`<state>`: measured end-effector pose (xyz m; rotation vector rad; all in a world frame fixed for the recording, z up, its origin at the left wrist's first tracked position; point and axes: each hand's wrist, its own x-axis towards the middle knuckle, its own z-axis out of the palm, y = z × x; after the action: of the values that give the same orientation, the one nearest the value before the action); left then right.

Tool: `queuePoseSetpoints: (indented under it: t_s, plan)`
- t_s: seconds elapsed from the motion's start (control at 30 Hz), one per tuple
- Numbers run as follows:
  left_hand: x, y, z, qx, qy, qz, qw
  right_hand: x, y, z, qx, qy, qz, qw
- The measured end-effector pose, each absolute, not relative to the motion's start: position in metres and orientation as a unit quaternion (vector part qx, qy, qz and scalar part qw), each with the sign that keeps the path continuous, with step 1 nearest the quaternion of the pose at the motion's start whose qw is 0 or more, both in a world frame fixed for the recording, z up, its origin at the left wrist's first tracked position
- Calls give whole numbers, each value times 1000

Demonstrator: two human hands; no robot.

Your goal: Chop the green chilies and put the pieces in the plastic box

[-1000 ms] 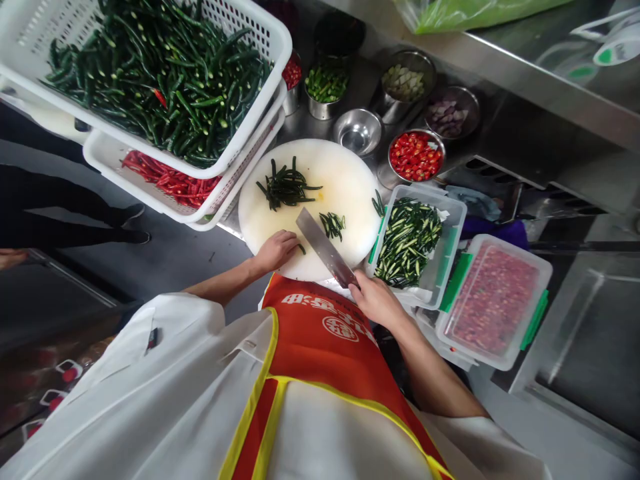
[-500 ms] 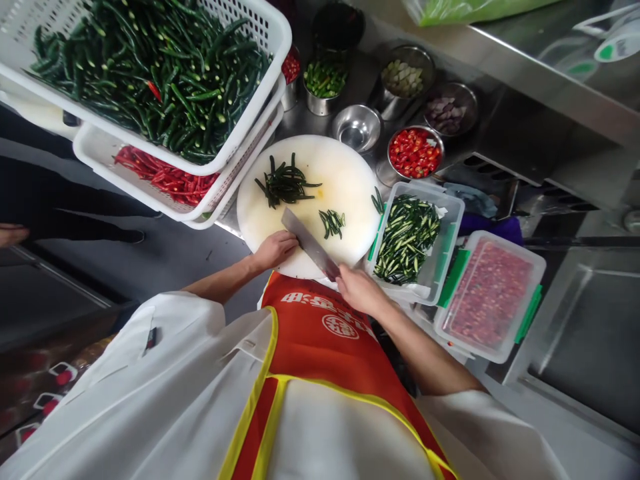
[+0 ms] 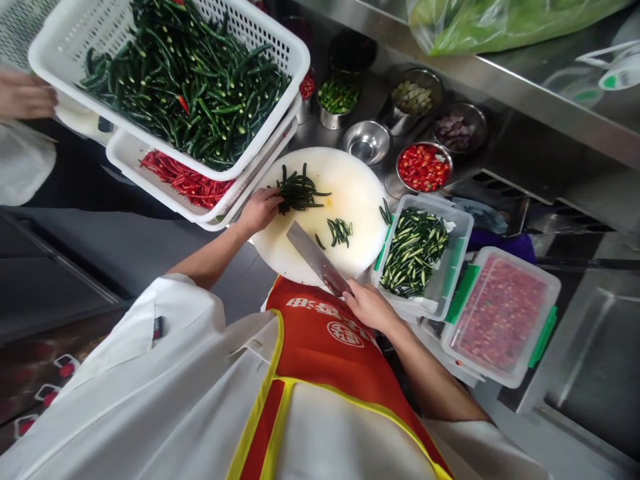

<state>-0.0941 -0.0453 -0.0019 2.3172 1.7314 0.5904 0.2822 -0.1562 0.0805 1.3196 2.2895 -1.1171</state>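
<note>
A round white cutting board (image 3: pixel 350 193) carries a pile of whole green chilies (image 3: pixel 299 192) and a few cut pieces (image 3: pixel 341 231). My left hand (image 3: pixel 260 209) reaches to the left edge of the whole chilies, fingers curled on them. My right hand (image 3: pixel 369 306) grips the handle of a cleaver (image 3: pixel 315 255), whose blade lies across the near part of the board. A clear tub (image 3: pixel 453 267) just right of the board holds split green chilies (image 3: pixel 413 250).
Two stacked white baskets stand at the left: green chilies (image 3: pixel 190 80) above, red chilies (image 3: pixel 183 177) below. Another person's hand (image 3: pixel 25 93) holds the basket's far left. Steel bowls (image 3: pixel 367 140) and cut red chilies (image 3: pixel 423 167) sit behind. A tub of minced meat (image 3: pixel 500 313) lies right.
My left hand has left the board's near edge and moved up to the pile of whole chilies. The cleaver has drawn back from the cut. Another person's hand now appears at the basket.
</note>
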Motion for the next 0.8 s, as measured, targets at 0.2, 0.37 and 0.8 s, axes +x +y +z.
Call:
queuePoseSetpoints:
  t_s: [0.2, 0.37, 0.8]
  plan:
    - [-82, -57, 7, 824, 524, 184, 109, 298, -152, 73, 530, 752, -373, 120]
    - [-37, -92, -10, 883, 405, 157, 179, 303, -150, 80, 559, 737, -364, 109]
    - [-11, -106, -25, 871, 420, 175, 184, 295, -143, 107, 494, 783, -334, 179]
